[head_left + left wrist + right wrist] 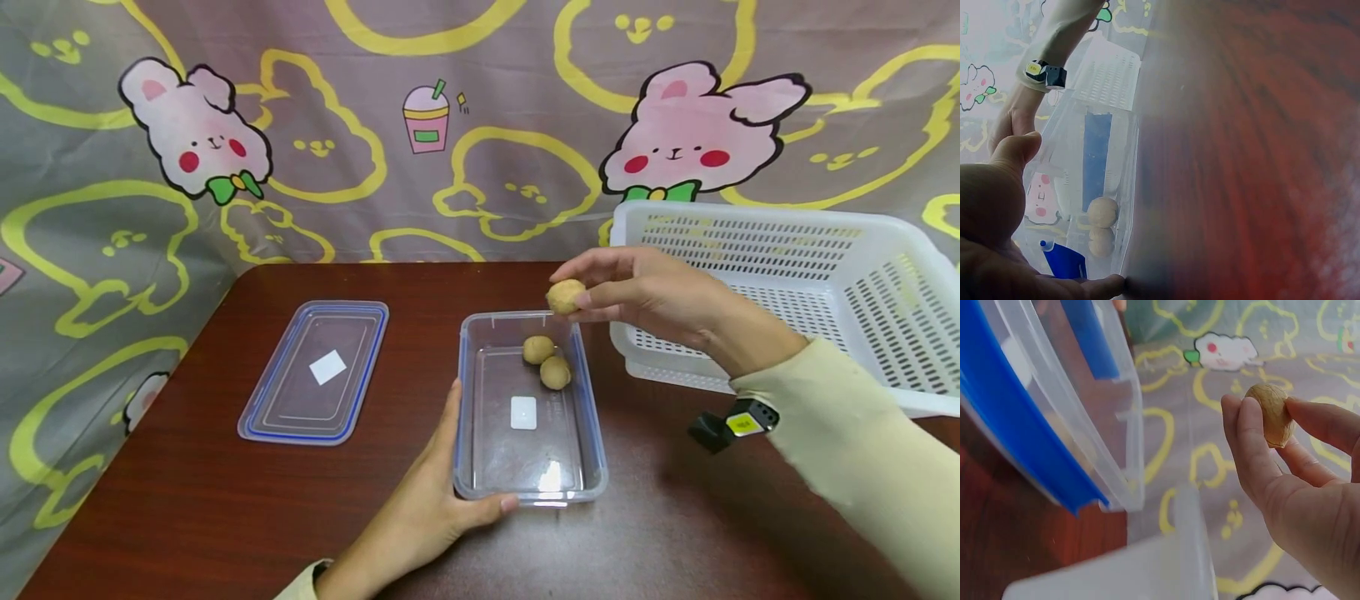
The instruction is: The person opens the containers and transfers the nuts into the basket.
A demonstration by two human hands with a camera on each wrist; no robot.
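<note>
A walnut (pixel 1271 414) is pinched between the thumb and fingertips of my right hand (pixel 648 296), over the far right corner of a clear plastic food container (pixel 491 458). Two more walnuts (pixel 555 373) lie side by side on the container's floor, toward its far right. Around the container's near left corner, my left hand (pixel 420 508) holds it, fingers along the left wall and thumb across the front wall. The left wrist view shows that thumb and finger at the container's side, with the walnuts (pixel 1102 212) visible through the plastic.
A white slotted plastic basket (pixel 675 367) stands at the right, under my right forearm. On the left of the brown table (pixel 187 500) lies a clear lid (pixel 315 371) with a blue seal and a white label. A patterned cloth (pixel 322 225) hangs behind the table.
</note>
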